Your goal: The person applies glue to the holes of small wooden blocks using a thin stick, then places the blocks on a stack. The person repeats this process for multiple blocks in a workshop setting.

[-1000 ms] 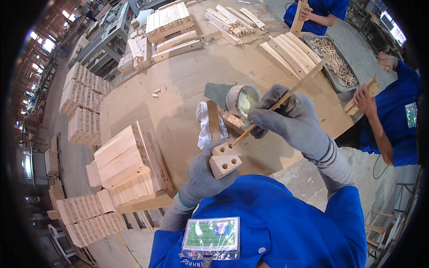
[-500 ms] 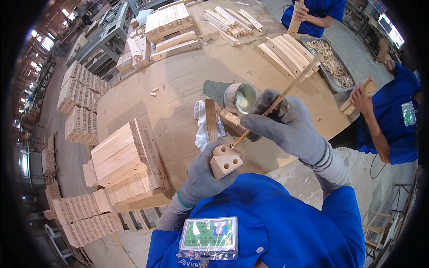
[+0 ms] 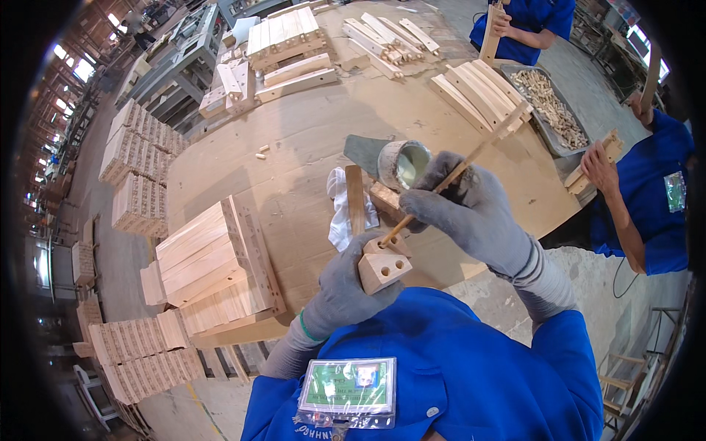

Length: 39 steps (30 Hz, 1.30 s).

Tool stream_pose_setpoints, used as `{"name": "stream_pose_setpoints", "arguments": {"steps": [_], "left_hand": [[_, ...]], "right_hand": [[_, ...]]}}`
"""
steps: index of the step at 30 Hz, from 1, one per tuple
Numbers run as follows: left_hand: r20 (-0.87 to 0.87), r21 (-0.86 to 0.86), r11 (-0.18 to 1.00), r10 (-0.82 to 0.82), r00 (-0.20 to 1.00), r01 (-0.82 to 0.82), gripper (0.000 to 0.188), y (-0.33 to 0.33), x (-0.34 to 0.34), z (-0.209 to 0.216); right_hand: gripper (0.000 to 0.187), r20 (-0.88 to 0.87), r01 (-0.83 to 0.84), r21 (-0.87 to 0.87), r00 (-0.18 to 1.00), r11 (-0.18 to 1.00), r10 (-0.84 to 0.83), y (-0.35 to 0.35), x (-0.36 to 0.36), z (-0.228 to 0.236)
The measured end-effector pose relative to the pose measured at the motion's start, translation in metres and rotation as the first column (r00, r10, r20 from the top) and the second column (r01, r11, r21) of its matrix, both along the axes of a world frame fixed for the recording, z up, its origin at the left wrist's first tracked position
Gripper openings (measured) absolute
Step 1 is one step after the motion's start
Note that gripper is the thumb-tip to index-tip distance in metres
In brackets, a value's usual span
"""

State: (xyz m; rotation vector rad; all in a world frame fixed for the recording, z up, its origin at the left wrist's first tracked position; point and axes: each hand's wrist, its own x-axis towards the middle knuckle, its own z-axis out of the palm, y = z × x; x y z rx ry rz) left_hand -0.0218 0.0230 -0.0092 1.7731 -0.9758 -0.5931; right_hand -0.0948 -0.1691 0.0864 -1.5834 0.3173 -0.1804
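My gloved left hand (image 3: pixel 340 288) is closed around a pale wooden block (image 3: pixel 384 270) with round holes drilled in two of its faces, held close to my chest. My gloved right hand (image 3: pixel 471 206) pinches a long thin wooden stick (image 3: pixel 460 167) that slants down to the left. Its lower tip sits at the left hole in the block's upper face; how deep it goes I cannot tell. Just beyond my hands, a cup (image 3: pixel 405 163) of whitish liquid lies tilted toward me. A wooden slat (image 3: pixel 355 198) rests by a crumpled white cloth (image 3: pixel 339 213).
Stacked wooden pieces (image 3: pixel 202 253) fill the table's left side. Rails (image 3: pixel 478 92) lie at the far right beside a metal tray (image 3: pixel 548 140) of dowels. Two loose dowels (image 3: pixel 261 152) are mid-table. Co-workers in blue (image 3: pixel 640 191) handle wood at the right edge and far side.
The stick's tip has shifted from the right hole to the left hole of the block's upper face. My view has turned slightly. At the right, a co-worker's hand now holds a long piece upright.
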Motion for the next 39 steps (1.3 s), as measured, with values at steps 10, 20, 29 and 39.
{"name": "stream_pose_setpoints", "arguments": {"steps": [10,20,29,39], "left_hand": [[0.038,0.05,0.999,0.011,0.999,-0.013,0.072,-0.001,0.0,0.002],[-0.045,0.052,0.998,0.041,0.998,-0.038,0.072,0.0,0.002,-0.002],[-0.013,0.079,0.997,0.011,1.0,-0.01,0.066,-0.004,0.0,0.006],[-0.031,0.092,0.996,0.013,0.999,-0.01,0.066,-0.005,0.003,-0.001]], "right_hand": [[0.015,-0.033,-0.031,-0.07,0.999,0.997,0.028,-0.003,0.001,0.009],[0.02,-0.014,0.003,0.175,1.0,0.985,-0.001,0.003,-0.011,0.009],[0.017,-0.024,-0.167,-0.117,0.986,0.979,0.166,0.004,-0.012,0.011],[0.018,-0.005,-0.098,0.085,0.995,0.992,0.098,0.001,-0.007,0.012]]}}
